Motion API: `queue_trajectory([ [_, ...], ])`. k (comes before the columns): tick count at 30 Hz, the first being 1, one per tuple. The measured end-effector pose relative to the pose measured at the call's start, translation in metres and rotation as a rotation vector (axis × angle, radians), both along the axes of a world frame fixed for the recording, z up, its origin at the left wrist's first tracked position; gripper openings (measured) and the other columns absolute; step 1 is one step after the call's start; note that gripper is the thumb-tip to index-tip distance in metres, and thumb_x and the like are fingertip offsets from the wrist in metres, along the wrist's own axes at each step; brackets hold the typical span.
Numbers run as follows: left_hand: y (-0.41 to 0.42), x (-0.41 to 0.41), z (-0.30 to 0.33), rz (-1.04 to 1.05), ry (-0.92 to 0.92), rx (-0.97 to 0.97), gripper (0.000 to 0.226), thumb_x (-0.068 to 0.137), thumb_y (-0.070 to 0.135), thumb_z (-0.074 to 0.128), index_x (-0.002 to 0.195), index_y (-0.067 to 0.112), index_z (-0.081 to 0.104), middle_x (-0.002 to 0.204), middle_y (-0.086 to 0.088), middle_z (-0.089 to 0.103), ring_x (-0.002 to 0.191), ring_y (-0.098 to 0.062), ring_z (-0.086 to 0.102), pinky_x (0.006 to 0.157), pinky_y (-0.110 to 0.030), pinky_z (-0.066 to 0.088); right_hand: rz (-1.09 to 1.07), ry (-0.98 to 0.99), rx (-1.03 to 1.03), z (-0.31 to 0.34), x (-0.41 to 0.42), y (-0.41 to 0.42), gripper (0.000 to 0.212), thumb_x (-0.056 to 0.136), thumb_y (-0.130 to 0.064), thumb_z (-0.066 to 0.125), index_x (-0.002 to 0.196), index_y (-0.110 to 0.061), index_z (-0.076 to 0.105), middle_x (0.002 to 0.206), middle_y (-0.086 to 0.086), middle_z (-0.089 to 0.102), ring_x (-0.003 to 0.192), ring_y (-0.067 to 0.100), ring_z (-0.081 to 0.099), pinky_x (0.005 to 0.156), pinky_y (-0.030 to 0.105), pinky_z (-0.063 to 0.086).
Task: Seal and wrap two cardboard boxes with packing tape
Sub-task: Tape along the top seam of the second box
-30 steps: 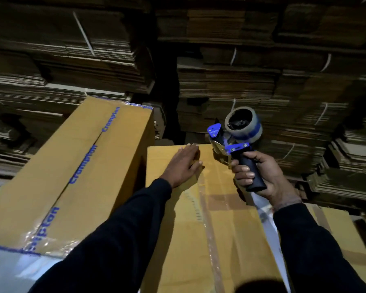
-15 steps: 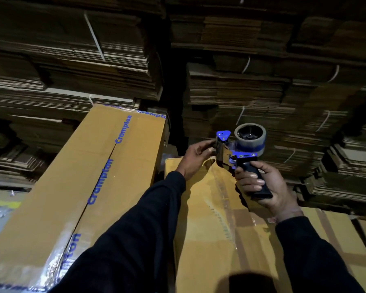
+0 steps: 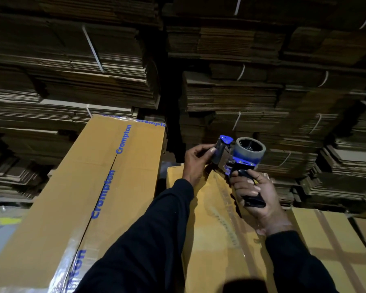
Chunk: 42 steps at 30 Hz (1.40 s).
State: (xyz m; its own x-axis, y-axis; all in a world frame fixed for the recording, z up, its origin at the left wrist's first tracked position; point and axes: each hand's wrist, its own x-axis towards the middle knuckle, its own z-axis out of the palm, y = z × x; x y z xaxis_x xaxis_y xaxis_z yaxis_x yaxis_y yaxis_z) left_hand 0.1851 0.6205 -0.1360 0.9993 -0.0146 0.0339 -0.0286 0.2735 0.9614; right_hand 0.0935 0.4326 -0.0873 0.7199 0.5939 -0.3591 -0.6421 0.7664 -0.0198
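Note:
A long cardboard box [image 3: 216, 225] lies lengthwise in front of me, with clear tape running along its top. My right hand [image 3: 255, 197] grips the black handle of a blue tape dispenser [image 3: 237, 157], held above the box's far end. The dispenser carries a roll of packing tape [image 3: 250, 149]. My left hand [image 3: 197, 159] is at the dispenser's front, with its fingers pinched on the tape end by the cutter. A second, taller cardboard box [image 3: 76, 193] printed "Crompton" stands to the left, with shiny tape across its near end.
High stacks of flattened, strapped cardboard [image 3: 251, 92] fill the whole background. Another taped box [image 3: 336, 246] lies at the lower right, beside the one in front. A grey floor patch with a yellow mark [image 3: 2, 227] shows at the far left.
My left hand lifted off the box top and went to the dispenser's front, taking the tape end. The dispenser rose a little and moved toward the box's far end.

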Motion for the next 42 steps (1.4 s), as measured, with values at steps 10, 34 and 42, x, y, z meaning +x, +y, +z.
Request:
queue_trajectory([
  [10, -0.019, -0.006, -0.009, 0.113, -0.046, 0.027, 0.010, 0.097, 0.022, 0.074, 0.105, 0.022, 0.079, 0.116, -0.006, 0.075, 0.112, -0.024, 0.071, 0.101, -0.055, 0.057, -0.118, 0.015, -0.060, 0.004, 0.006, 0.012, 0.046, 0.106, -0.037, 0.038, 0.105, 0.006, 0.057, 0.068, -0.007, 0.042, 0.050, -0.001, 0.032, 0.042, 0.021, 0.041],
  [34, 0.043, 0.040, 0.023, -0.348, -0.174, 0.327, 0.018, 0.092, 0.014, 0.080, 0.107, 0.006, 0.074, 0.108, -0.006, 0.076, 0.102, -0.021, 0.074, 0.089, -0.037, 0.060, -0.112, -0.141, -0.510, 0.045, 0.017, 0.008, 0.040, 0.097, -0.031, 0.050, 0.090, 0.005, 0.064, 0.062, -0.003, 0.042, 0.040, 0.008, 0.040, 0.037, 0.020, 0.034],
  [42, 0.047, 0.078, 0.012, -0.466, -0.272, 0.638, 0.014, 0.086, 0.015, 0.085, 0.086, 0.017, 0.071, 0.102, 0.003, 0.080, 0.106, -0.016, 0.073, 0.105, -0.053, 0.053, -0.009, -0.220, -0.808, 0.031, 0.026, 0.013, 0.041, 0.091, -0.033, 0.048, 0.084, 0.004, 0.063, 0.059, 0.000, 0.036, 0.035, 0.011, 0.035, 0.034, 0.021, 0.030],
])
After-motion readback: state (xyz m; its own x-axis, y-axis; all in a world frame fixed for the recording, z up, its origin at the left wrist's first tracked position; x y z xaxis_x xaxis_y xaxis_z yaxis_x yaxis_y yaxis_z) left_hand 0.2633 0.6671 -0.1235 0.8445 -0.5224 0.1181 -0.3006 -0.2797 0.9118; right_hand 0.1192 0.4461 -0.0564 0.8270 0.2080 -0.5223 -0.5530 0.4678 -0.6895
